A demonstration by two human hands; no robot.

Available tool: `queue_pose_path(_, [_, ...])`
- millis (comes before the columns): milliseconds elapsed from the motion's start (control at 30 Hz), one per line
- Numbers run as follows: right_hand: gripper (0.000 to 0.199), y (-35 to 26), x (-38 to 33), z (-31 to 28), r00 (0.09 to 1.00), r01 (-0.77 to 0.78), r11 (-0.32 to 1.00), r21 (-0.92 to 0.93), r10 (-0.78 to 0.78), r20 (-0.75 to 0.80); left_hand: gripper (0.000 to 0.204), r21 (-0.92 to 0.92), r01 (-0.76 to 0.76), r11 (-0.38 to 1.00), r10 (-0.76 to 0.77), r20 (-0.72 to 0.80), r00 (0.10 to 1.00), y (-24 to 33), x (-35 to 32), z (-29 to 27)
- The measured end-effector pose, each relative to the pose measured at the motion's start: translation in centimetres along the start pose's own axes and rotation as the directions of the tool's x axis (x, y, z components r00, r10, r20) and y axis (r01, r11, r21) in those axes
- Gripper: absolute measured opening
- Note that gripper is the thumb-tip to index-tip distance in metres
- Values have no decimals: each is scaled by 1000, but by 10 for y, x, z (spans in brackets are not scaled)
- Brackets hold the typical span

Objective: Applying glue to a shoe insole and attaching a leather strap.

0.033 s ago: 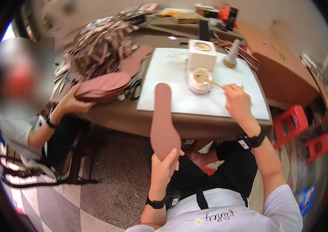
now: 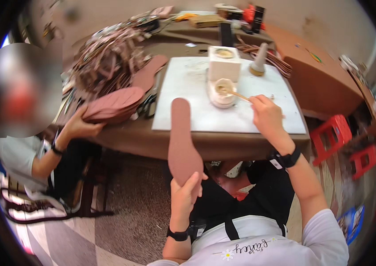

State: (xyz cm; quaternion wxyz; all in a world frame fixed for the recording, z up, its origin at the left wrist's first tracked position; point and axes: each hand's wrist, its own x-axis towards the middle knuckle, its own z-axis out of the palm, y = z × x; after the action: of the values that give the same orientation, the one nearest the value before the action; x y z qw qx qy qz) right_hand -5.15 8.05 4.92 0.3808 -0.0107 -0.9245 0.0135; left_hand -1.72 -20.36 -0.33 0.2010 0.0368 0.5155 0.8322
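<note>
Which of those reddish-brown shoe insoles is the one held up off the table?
The single insole gripped at its heel end by the left hand, standing upright before the table edge. The others lie in a flat stack on the table under a co-worker's hand.

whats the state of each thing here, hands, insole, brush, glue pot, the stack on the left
left hand: closed around the heel end of the insole
insole: held upright, toe pointing away
right hand: gripping the brush
brush: tip dipped in the pot
pot: open, pale paste inside
stack of insoles: on the table edge, a co-worker's hand on it
</note>
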Motion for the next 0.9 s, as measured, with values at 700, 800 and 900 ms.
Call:
queue_pose_path(700, [19,29,-22,16,995,-5,974,227,27,-93,22,145,-58,988,79,-138,987,-3,19,36])
queue_pose_path(800, [16,45,-28,15,987,-34,974,222,68,-144,20,185,33,982,-9,-125,992,2,22,49])
queue_pose_path(900, [23,42,-32,16,987,-45,970,239,80,-137,22,173,59,983,-41,-109,993,-1,22,37])
